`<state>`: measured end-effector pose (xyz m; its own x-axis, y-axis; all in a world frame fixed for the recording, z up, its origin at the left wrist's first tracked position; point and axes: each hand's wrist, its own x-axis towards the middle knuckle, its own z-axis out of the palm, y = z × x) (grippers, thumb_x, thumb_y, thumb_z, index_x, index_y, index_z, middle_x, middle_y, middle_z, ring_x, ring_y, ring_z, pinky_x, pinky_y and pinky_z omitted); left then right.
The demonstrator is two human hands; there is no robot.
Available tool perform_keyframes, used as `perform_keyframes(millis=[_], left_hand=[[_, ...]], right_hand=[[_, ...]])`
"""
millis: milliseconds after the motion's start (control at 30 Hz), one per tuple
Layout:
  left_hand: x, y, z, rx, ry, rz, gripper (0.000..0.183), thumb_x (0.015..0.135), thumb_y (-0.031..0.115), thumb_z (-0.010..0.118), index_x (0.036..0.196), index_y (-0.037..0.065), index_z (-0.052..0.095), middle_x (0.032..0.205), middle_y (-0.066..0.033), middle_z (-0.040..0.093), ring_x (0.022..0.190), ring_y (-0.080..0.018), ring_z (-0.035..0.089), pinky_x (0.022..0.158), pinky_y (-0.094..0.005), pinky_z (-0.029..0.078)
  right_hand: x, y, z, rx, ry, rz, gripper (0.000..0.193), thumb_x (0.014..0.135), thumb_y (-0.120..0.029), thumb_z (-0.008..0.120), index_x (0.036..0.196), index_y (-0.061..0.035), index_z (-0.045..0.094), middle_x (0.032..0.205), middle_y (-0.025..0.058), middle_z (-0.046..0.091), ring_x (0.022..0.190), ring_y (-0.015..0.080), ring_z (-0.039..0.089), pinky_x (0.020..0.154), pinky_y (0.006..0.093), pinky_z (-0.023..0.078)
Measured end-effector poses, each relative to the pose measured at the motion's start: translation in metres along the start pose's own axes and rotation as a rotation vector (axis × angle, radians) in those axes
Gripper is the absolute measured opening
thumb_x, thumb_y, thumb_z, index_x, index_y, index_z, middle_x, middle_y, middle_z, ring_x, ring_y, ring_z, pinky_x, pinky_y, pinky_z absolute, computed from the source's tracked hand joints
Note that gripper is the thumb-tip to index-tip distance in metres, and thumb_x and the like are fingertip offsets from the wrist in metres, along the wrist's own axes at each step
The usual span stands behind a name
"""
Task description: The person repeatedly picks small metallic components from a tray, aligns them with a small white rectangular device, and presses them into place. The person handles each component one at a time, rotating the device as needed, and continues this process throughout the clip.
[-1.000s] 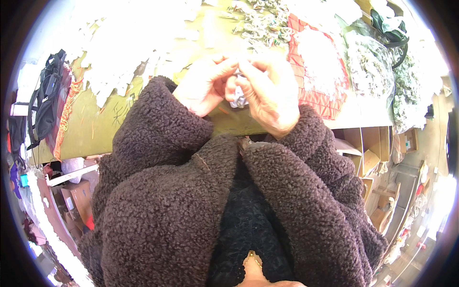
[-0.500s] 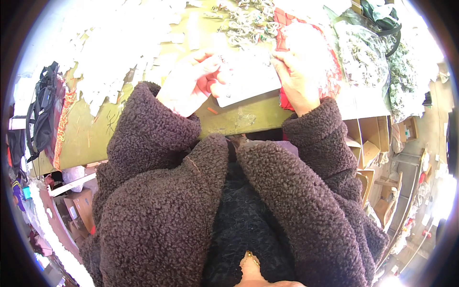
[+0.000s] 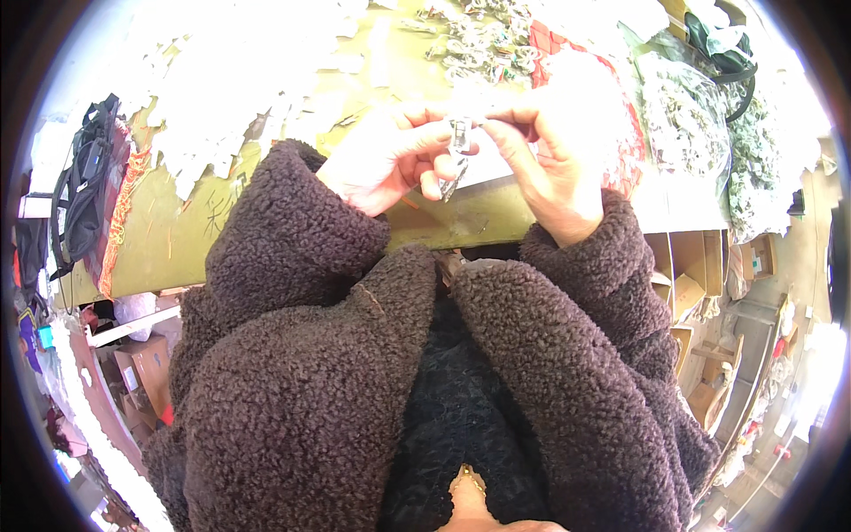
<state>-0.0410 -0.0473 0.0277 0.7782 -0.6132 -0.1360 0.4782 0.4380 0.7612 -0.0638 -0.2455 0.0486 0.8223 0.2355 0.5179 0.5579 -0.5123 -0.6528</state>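
1. The left hand (image 3: 390,164) is raised above the near edge of the bench (image 3: 186,235), its fingers curled in and its thumb and forefinger pinching a small clear packet (image 3: 459,146) from the left side.
2. The right hand (image 3: 550,151) meets it from the other side, thumb and forefinger pressed together on the upper part of the same packet; the two hands' fingertips nearly touch.
3. The small clear packet hangs upright between the two hands, its lower end tapering down below the left hand's fingers. What is inside is too small to tell.
4. Behind the right hand, on the bench, lies a red patterned cloth (image 3: 625,133), partly hidden by that hand.
5. Farther out beyond both hands sits a heap of small greyish pieces (image 3: 483,40).
6. Off to the far side of the left hand, white scraps (image 3: 230,97) are strewn over the yellow-green bench top.
7. Beyond the right hand, further right, stand clear bags of greenish bits (image 3: 687,115).
8. Both forearms wear a dark brown fleecy coat (image 3: 301,372), its cuffs reaching the wrists.
9. Well away from the left hand, a black bag (image 3: 84,191) hangs at the bench's end.
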Motion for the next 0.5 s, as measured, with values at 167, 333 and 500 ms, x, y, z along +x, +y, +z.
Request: perform_keyframes(millis=[167, 333, 500], left_hand=[[-0.002, 0.0, 0.001, -0.011, 0.002, -0.033, 0.037, 0.088, 0.018, 0.061, 0.117, -0.004, 0.053, 0.084, -0.0047, 0.061, 0.063, -0.0078, 0.059, 0.048, -0.0191, 0.052], [-0.002, -0.005, -0.001, -0.07, -0.017, -0.005, 0.035, 0.088, 0.017, 0.061, 0.117, -0.002, 0.054, 0.083, -0.0032, 0.061, 0.062, -0.0077, 0.057, 0.048, -0.0194, 0.05], [-0.002, -0.008, -0.004, -0.243, -0.049, 0.02, 0.019, 0.091, 0.011, 0.055, 0.105, -0.001, 0.056, 0.084, -0.0038, 0.061, 0.067, -0.0098, 0.06, 0.053, -0.0219, 0.051]], right_hand=[[0.009, -0.007, 0.012, -0.08, 0.029, -0.245, 0.017, 0.079, -0.009, 0.066, 0.095, -0.0047, 0.065, 0.08, 0.0099, 0.062, 0.071, 0.023, 0.06, 0.064, 0.0327, 0.047], [0.003, -0.01, 0.016, 0.107, -0.038, -0.04, 0.015, 0.081, -0.007, 0.062, 0.096, -0.0036, 0.064, 0.079, 0.0105, 0.062, 0.072, 0.0236, 0.06, 0.064, 0.0325, 0.047], [0.005, -0.019, 0.02, -0.162, 0.026, -0.361, 0.017, 0.085, -0.006, 0.058, 0.1, -0.0022, 0.062, 0.079, 0.0103, 0.061, 0.075, 0.0234, 0.061, 0.066, 0.0331, 0.048]])
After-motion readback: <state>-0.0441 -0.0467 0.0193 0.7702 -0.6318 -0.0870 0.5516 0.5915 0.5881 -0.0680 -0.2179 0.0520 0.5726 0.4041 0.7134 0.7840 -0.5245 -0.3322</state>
